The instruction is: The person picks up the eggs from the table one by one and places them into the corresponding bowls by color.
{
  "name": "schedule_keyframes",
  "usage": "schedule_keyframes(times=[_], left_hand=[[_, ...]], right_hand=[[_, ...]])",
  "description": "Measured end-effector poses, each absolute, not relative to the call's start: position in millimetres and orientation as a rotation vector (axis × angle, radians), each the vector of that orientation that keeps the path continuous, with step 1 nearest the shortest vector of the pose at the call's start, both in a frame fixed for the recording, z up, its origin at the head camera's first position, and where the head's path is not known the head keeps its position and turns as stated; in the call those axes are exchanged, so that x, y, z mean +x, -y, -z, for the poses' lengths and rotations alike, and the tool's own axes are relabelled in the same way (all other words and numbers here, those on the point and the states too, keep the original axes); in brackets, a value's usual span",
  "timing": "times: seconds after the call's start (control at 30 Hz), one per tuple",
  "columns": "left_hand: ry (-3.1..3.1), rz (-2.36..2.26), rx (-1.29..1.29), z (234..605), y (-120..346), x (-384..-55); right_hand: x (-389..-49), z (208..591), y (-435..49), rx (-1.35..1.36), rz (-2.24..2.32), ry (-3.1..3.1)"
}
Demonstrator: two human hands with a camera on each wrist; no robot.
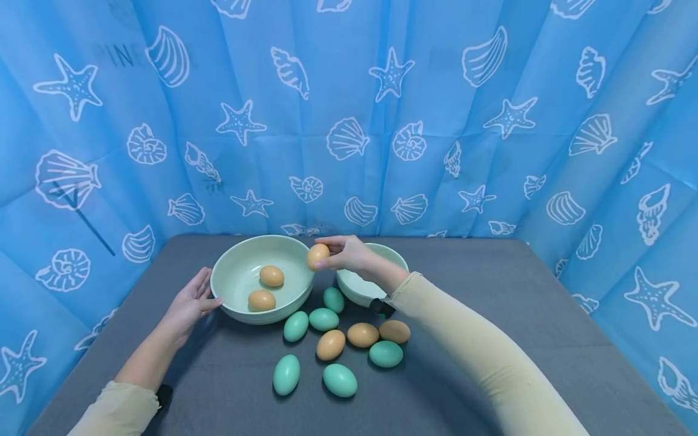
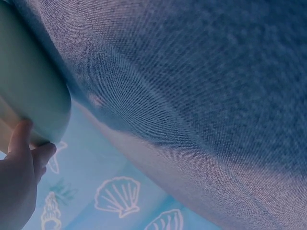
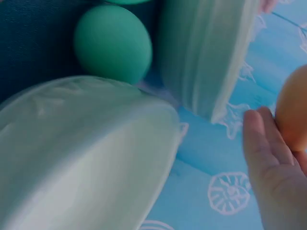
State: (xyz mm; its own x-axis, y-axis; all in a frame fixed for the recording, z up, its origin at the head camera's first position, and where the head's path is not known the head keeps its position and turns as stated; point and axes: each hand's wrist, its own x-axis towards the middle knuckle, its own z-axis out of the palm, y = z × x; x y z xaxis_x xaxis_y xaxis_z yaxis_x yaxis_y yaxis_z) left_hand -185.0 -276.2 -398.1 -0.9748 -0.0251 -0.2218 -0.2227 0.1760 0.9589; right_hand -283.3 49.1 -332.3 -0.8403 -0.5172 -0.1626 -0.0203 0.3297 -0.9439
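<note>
Your right hand [image 1: 353,254] pinches a smooth, light brown egg [image 1: 315,258] between the thumb and fingers. That egg is up off the table, by the right edge of a wide, round, pale green bowl [image 1: 234,278]. You can't tell from here if it is over the inside of the bowl.

Your left hand [image 1: 186,306] is at the other side of this bowl. Its fingers are spread and touch the outside wall, with the thumb near the rim. Two more light brown eggs [image 1: 271,276] lie inside the bowl, one just in front of the other.

A second round, pale green bowl [image 1: 360,290] stands to the right. Your right arm hides part of it.

In front of the bowls, eggs lie on the dark grey cloth [image 1: 223,387] that covers the table. Six are shiny green eggs [image 1: 340,380], and one of them sits near the gap between the bowls. Three are light brown eggs on the cloth [image 1: 330,345], near the green ones.

You have pale yellow sleeves [image 1: 480,363] on. Behind the table hangs a blue curtain [image 1: 349,181] with white shells and starfish on it.
</note>
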Motion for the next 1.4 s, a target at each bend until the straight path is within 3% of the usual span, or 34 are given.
schedule_keyframes(times=[0.5,1.4], left_hand=[[-2.282,-1.910,-0.241,398,277,-186],[-2.311,-1.895,-0.255,396,273,-183]], right_hand=[[-283,337,-21,-0.511,1.444,-2.152],[-310,347,22,-0.896,0.839,-2.217]])
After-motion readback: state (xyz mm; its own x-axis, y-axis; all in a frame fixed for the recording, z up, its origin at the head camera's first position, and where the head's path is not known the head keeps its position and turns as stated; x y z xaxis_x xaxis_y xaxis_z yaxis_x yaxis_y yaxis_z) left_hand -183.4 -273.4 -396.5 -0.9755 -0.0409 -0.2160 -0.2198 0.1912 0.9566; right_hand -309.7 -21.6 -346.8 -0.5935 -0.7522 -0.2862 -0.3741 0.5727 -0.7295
